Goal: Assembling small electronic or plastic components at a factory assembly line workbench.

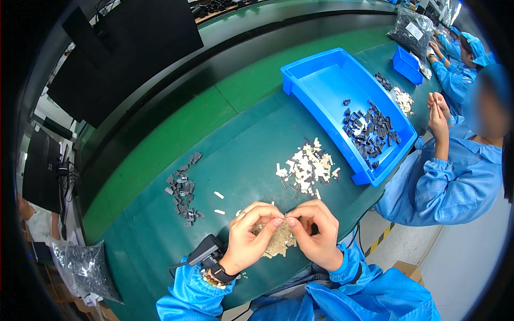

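My left hand (249, 232) and my right hand (317, 232) meet fingertip to fingertip above the green table. Thumbs and forefingers of both are pinched together; what they hold, if anything, is too small and covered to name. Under them lies a heap of small beige pieces (279, 243). To the left is a loose pile of small black plastic parts (183, 192), with two thin cream strips (219, 195) between it and my hands. Farther right, cream strips mixed with black bits form another pile (308, 168). A dark band and a beaded bracelet circle my left wrist.
A blue tray (321, 80) with black parts stands at the right. Beyond it are a smaller blue bin (407, 65) and a clear bag of dark parts (411, 29). Another bag (88, 267) is at the lower left. A co-worker in blue (450, 182) sits close on the right.
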The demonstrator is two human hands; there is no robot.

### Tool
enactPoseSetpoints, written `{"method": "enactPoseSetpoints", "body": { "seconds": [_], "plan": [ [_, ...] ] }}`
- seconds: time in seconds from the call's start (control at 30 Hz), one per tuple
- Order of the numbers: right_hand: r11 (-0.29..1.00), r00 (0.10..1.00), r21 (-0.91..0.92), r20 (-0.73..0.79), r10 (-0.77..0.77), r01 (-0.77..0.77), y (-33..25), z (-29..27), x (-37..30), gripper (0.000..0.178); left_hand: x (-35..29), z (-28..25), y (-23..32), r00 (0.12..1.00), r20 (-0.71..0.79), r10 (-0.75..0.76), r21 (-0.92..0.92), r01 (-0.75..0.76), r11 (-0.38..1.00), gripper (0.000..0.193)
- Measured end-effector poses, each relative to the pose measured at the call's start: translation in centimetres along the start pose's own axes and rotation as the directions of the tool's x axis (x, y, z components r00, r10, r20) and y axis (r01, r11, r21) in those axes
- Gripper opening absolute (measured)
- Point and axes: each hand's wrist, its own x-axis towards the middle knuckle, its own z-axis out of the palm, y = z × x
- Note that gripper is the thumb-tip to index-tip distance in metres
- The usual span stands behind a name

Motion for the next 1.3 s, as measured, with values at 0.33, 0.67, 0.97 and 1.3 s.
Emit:
{"method": "enactPoseSetpoints", "body": {
  "seconds": [0.33, 0.67, 0.97, 1.3],
  "plan": [
    [0.917, 0.976, -0.343, -0.006, -0.218, 0.203, -0.5, 0.2, 0.1, 0.018, 0.0, 0.2, -0.3, 0.999, -0.041, 0.017, 0.055, -0.014, 0.998, 0.006],
    [0.852, 0.948, -0.418, 0.083, -0.308, 0.314, 0.1, 0.7, 0.2, 0.019, -0.2, 0.6, 0.1, 0.949, -0.061, 0.310, 0.510, -0.238, 0.826, 0.012],
    [0.868, 0.954, -0.400, 0.073, -0.290, 0.294, 0.1, 0.6, 0.1, 0.018, -0.2, 0.7, 0.3, 0.952, -0.079, 0.296, 0.494, -0.220, 0.841, 0.011],
    [0.889, 0.962, -0.371, 0.069, -0.263, 0.270, 0.1, 0.5, 0.2, 0.015, -0.3, 0.8, 0.1, 0.969, -0.100, 0.224, 0.414, -0.164, 0.895, 0.010]
  ]
}}
